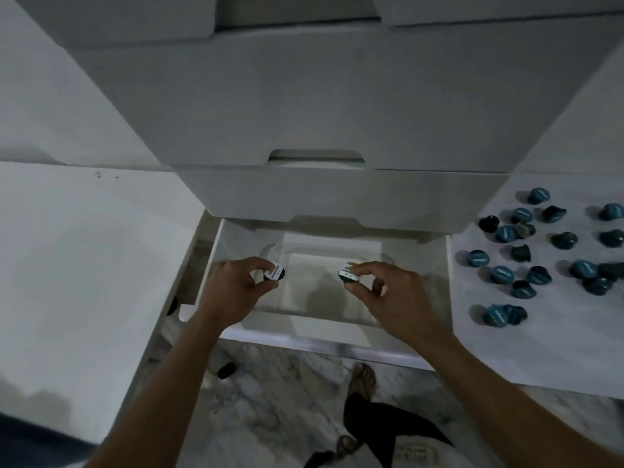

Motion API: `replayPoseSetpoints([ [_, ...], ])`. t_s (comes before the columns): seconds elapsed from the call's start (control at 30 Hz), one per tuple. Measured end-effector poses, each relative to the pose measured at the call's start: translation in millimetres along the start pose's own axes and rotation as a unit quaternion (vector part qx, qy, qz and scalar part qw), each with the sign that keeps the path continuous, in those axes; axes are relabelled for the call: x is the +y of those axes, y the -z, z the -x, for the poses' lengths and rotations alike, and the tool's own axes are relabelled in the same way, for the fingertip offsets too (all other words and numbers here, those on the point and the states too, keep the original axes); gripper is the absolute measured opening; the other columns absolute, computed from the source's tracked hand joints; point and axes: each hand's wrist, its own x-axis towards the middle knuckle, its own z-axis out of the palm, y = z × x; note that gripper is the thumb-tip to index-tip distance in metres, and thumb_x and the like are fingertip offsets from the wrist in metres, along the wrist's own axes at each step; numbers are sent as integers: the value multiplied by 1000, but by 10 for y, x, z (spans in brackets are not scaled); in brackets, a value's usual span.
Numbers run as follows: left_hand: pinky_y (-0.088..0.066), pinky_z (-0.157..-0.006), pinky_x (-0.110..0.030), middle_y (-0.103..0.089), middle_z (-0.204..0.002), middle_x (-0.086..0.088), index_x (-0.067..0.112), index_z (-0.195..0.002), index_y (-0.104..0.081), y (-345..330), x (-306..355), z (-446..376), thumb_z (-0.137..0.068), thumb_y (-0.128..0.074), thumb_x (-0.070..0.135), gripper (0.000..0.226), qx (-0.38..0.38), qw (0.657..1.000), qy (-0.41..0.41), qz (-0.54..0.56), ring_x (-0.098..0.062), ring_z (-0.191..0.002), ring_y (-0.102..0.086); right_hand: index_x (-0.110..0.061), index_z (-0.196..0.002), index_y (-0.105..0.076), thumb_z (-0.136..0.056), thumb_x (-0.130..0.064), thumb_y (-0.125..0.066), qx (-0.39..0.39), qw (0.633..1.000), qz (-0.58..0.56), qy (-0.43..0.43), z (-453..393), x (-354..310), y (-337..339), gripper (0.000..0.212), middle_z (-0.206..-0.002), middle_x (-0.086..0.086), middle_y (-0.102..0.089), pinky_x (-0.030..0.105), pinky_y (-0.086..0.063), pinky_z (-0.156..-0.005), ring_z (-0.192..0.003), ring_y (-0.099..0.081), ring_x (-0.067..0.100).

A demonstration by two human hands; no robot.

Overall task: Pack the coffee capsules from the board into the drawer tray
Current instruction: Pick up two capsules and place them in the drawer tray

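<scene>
An open white drawer (209, 265) sits below closed drawer fronts, holding a clear tray (304, 309). Above the tray, well apart, the left hand (233, 292) pinches one capsule (276, 272) and the right hand (391, 298) pinches another capsule (349, 275). More blue capsules (537, 275) lie scattered on the white board (472, 349) at right.

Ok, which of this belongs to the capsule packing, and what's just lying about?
Job:
left hand pinching white-topped capsule
right hand pinching second white-topped capsule
clear plastic tray in open white drawer
teal capsules on white board

Lying about:
closed upper drawers
marble floor
</scene>
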Motion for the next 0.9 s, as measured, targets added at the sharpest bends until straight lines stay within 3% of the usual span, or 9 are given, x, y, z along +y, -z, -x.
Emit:
replayPoseSetpoints([
  [0.1,-55,-61,-31,-68,-62,8,37,-95,-71,-52,-193,-235,-74,-82,38,24,-73,997,8,-10,-6,-52,-59,-29,-94,-74,-79,-33,-79,-61,998,13,-6,-170,77,-254,17,-88,-19,-73,28,-52,-59,-51,-56,6],
  [0.17,-52,-59,-27,-61,-55,19,34,-92,-74,-99,-245,-356,-72,-85,32,23,-110,994,-9,-25,-4,-51,-60,-30,-97,-74,-80,-34,-77,-114,993,28,-16,-265,118,-386,18,-85,-13,-73,25,-48,-58,-53,-53,1],
  [0.27,-53,-64,-25,-69,-78,21,30,-94,-75,-166,-362,-469,-71,-86,30,25,-182,982,-32,-39,0,-61,-63,-29,-102,-73,-83,-36,-75,-199,978,58,-17,-355,137,-548,21,-86,-7,-72,20,-34,-59,-59,-46,-2],
  [0.37,-42,-64,-7,-69,-84,16,28,-96,-76,-194,-482,-561,-73,-85,30,25,-244,966,-58,-64,10,-63,-56,-32,-106,-71,-85,-37,-72,-292,951,99,-8,-441,147,-750,22,-98,-10,-72,23,-39,-66,-76,-56,4],
  [0.43,-39,-66,-5,-71,-90,15,28,-99,-75,-202,-500,-630,-75,-82,31,25,-271,954,-87,-92,9,-65,-55,-33,-106,-69,-85,-38,-70,-331,936,120,-2,-484,163,-885,22,-102,-13,-72,27,-47,-71,-86,-62,7],
  [0.57,-53,-82,-32,-73,-102,13,31,-100,-71,-287,-569,-717,-78,-78,38,24,-321,936,-102,-104,-6,-88,-64,-32,-107,-68,-86,-41,-67,-369,918,148,15,-520,182,-1046,22,-103,-12,-72,32,-51,-74,-92,-64,15],
  [0.73,-52,-79,-32,-72,-95,11,35,-84,-65,-422,-626,-743,-73,-80,39,19,-343,930,-109,-80,-10,-90,-63,-30,-103,-69,-87,-39,-68,-374,914,144,56,-507,210,-1136,19,-97,-10,-70,32,-51,-65,-83,-64,13],
  [0.8,-48,-72,-28,-69,-88,13,35,-81,-64,-424,-608,-750,-72,-81,39,20,-340,931,-103,-78,-8,-82,-61,-28,-101,-69,-86,-37,-70,-368,916,145,65,-513,224,-1141,18,-90,-9,-69,31,-49,-61,-78,-63,15],
  [0.9,-43,-65,-24,-51,-65,20,28,-80,-65,-388,-580,-741,-74,-82,34,20,-347,928,-104,-90,-1,-54,-48,-25,-99,-67,-84,-33,-72,-368,914,155,69,-525,230,-1143,18,-82,-12,-60,27,-41,-58,-72,-54,10],
])
